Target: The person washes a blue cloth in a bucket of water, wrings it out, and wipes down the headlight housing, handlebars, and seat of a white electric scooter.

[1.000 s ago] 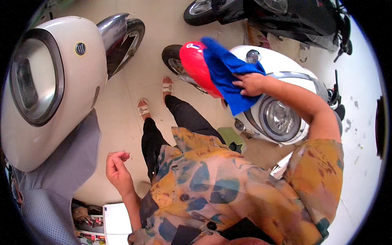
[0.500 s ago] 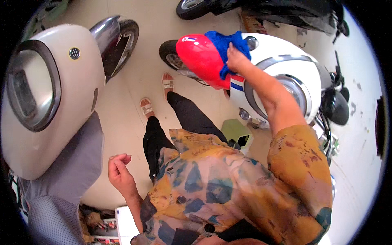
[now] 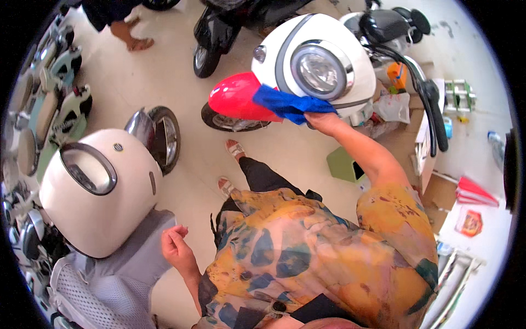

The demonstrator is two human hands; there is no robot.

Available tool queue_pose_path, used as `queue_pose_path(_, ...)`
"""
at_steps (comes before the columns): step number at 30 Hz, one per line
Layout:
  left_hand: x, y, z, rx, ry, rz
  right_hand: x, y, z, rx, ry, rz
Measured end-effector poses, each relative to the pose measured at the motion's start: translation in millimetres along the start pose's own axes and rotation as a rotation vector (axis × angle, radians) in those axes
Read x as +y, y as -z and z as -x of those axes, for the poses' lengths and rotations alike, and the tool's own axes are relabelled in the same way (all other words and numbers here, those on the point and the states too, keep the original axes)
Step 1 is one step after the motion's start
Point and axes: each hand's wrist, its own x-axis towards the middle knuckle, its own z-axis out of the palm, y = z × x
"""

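a right hand (image 3: 324, 123) grasps the near end of a blue cloth (image 3: 293, 104), which drapes across the meeting of a scooter's red front fender (image 3: 235, 94) and white front panel (image 3: 334, 26), below the round headlight (image 3: 321, 69). the left hand (image 3: 176, 248) hangs free at the person's side, fingers loosely curled, nothing visible in it. the cloth looks bunched; spread flat beneath the palm, it would likely follow the curved bodywork better, with light, even pressure. the join between red and white probably calls for a fingertip pressed through a fold, and the headlight's shiny rim for a gentler touch. turning a clean fold outward should lower the risk of grit scratching the gloss, while the idle hand could hold the trailing end.
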Motion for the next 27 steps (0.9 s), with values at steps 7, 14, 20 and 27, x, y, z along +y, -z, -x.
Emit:
queue_pose_path(7,7,-7,6,-0.096,-0.056,-0.018,44,45,97,0.960,-0.018,0.183)
queue_pose_path(14,59,-30,17,-0.040,-0.075,-0.067,-7,132,81,1.602,0.080,-0.547)
queue_pose_path(20,87,-77,20,-0.148,-0.168,-0.061,-1,195,0,1.454,0.272,-0.060)
queue_pose_path(27,98,-104,28,-0.141,-0.186,-0.120,51,120,62,1.293,-0.011,-0.352)
